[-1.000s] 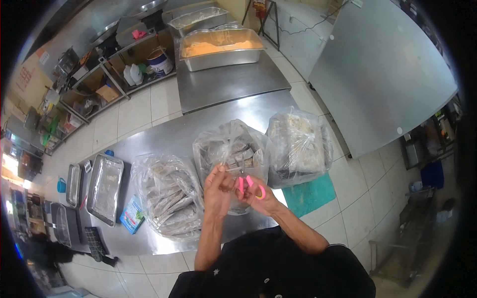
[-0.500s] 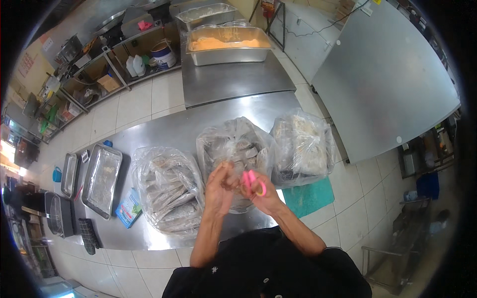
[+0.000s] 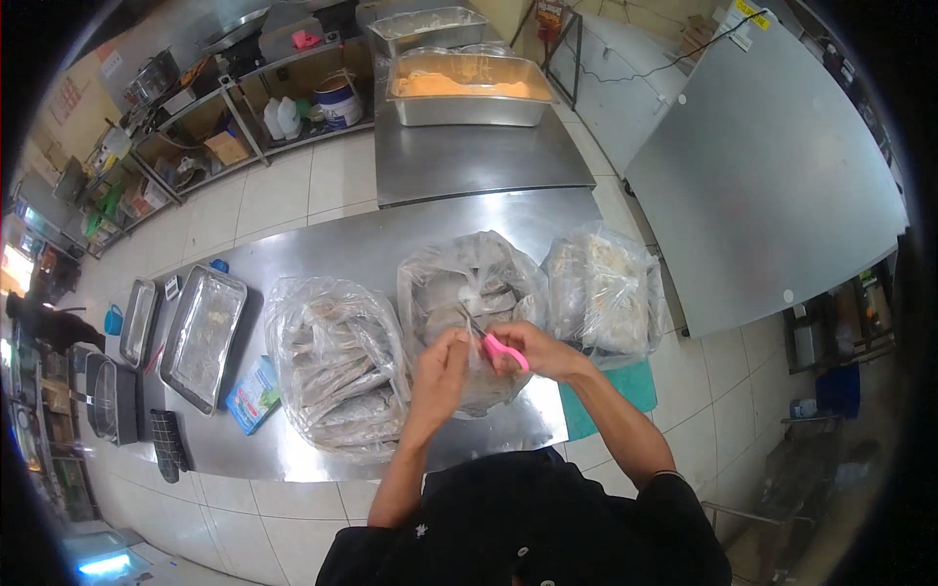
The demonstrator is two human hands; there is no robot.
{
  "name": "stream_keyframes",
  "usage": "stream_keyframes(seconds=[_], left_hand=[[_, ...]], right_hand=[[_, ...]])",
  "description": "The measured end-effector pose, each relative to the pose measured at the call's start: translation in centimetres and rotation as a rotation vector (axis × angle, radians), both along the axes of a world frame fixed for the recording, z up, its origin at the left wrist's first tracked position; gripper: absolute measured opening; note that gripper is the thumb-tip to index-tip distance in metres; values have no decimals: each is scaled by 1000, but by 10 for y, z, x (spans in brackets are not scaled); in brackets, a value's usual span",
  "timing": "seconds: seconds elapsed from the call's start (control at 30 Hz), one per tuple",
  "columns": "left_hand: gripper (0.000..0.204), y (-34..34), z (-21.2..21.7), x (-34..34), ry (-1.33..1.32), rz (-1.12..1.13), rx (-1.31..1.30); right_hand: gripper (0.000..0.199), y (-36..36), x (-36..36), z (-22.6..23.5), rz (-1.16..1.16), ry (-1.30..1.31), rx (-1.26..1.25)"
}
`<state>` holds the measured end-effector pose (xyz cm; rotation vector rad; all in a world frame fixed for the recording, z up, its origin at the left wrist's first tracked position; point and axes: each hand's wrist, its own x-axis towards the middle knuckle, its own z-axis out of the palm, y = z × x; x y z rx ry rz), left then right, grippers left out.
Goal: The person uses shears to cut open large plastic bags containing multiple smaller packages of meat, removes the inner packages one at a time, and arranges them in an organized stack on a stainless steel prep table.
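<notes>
My right hand (image 3: pixel 532 350) is closed around the pink handles of a pair of scissors (image 3: pixel 506 354), whose blades point away toward the far left. They lie over the middle clear plastic bag (image 3: pixel 430 264), which holds grey, flat pieces I cannot name. Close to the blades, my left hand (image 3: pixel 443 369) pinches what looks like gathered plastic of that bag. A wider clear bag (image 3: pixel 337 366) with long greyish pieces lies to the left. To the right stands another wrapped bundle (image 3: pixel 606 288) with a pale top.
The steel table (image 3: pixel 322 254) also bears an empty metal tray (image 3: pixel 203 337), a narrower tray (image 3: pixel 140 320) and a blue box (image 3: pixel 254 396). A green mat (image 3: pixel 625 391) sits under the right bundle. Beyond, a deep pan (image 3: pixel 469 109) holds orange powder. A grey appliance (image 3: pixel 772 186) stands at right.
The scissors have swung from upright in my right hand to point away, blades at the plastic by my left fingers. My right forearm has shifted right. The whole view has shifted slightly.
</notes>
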<state>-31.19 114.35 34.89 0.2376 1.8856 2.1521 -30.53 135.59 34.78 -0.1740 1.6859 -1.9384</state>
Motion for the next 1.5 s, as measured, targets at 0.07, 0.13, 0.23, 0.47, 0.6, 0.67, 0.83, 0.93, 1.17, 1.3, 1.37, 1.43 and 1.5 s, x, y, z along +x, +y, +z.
stream_keyframes(seconds=[0.07,0.13,0.23,0.47,0.6,0.67,0.83,0.93,1.17,1.3,1.37,1.43,1.5], left_hand=[[31,-3,-1,3,86,36,-63],[32,-7,7,2,62,59,-82],[30,-11,28,24,297,27,-177],[23,-71,26,50,138,-280,-448],[20,-79,24,51,334,-316,-706],[20,-75,24,45,379,-248,-804],[21,-39,27,-16,394,-173,-671],[27,-10,-28,-54,542,-428,-704],[49,1,-79,-140,1118,-321,-1016],[52,12,-45,-148,828,-405,-1071],[55,-3,-48,-153,877,-336,-1040],[60,-22,-43,-171,959,-163,-1057],[65,-30,-37,-184,1026,-59,-1042]], right_hand=[[25,-9,-7,8,-26,2,-27],[26,-10,-12,-1,-35,-8,-26],[35,-15,-19,0,-86,23,-149],[51,9,-34,65,-355,270,120],[62,21,-17,60,-303,337,419],[71,12,9,34,-186,642,690],[63,-13,56,-17,-14,450,832],[60,-15,75,-25,-61,590,797],[51,-19,96,-10,-401,649,529],[52,-8,112,-23,-419,655,546],[53,-9,116,-19,-404,611,547],[55,-8,116,-9,-412,547,542],[52,-12,112,2,-409,488,544]])
